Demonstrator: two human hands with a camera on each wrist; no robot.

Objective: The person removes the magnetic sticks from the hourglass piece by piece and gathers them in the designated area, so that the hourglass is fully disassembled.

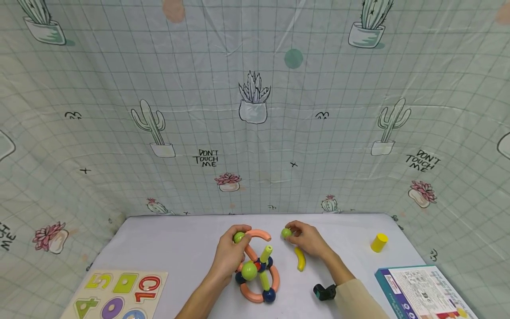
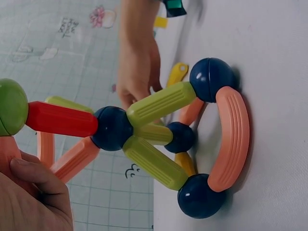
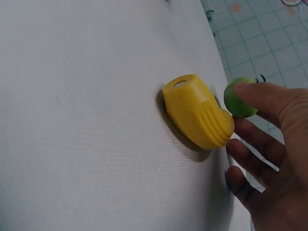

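A construction of balls and sticks [image 1: 255,297] stands on the table, with a ring of orange curved sticks and dark blue balls at its base. Light green sticks [image 2: 161,103] rise to a blue ball, where a red stick [image 2: 62,119] joins on. My left hand [image 1: 230,254] grips the upper part, near a green ball [image 1: 239,237] and an orange curved stick [image 1: 260,234]. To its right, my right hand [image 1: 308,239] pinches a loose green ball [image 3: 239,98] between thumb and fingers. Just below that hand lies a yellow curved stick [image 3: 197,113].
A yellow cylinder [image 1: 379,243] stands at the right, behind a flat box [image 1: 422,292]. A board with number shapes [image 1: 119,294] lies front left. Near the right wrist is a dark camera-like object [image 1: 324,292]. Patterned cloth [image 1: 255,146] hangs behind the table.
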